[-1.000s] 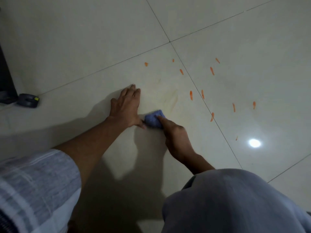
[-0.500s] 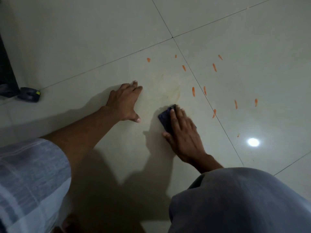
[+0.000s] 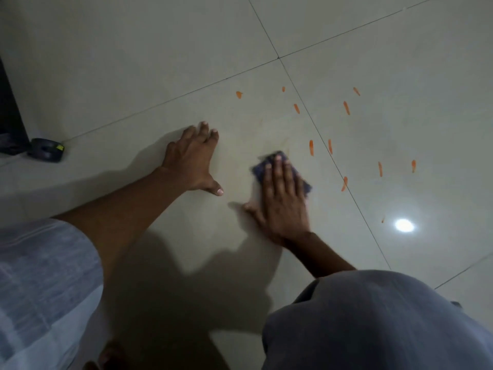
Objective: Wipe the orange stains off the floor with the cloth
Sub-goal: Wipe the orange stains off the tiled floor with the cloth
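Note:
A dark blue cloth [image 3: 262, 166] lies flat on the pale tiled floor [image 3: 160, 62], pressed down under the fingers of my right hand [image 3: 282, 198]. Only the cloth's far and right edges show past the fingers. Several short orange stains [image 3: 311, 147] dot the tiles beyond and to the right of the cloth, the nearest just off its far right corner. A faint yellowish smear [image 3: 282, 141] lies just above the cloth. My left hand [image 3: 192, 158] rests palm down on the floor to the left, fingers spread, holding nothing.
A small black object with a yellow label [image 3: 46, 150] sits on the floor at the far left, beside a dark piece of furniture [image 3: 10, 116]. A bright light reflection [image 3: 404, 225] glares on the tile at right. My knee in grey fabric [image 3: 373, 324] fills the lower right.
My right hand has slid the cloth from beside my left thumb out to the right and farther away, toward the stains, and flattened over it. My left hand has stayed planted.

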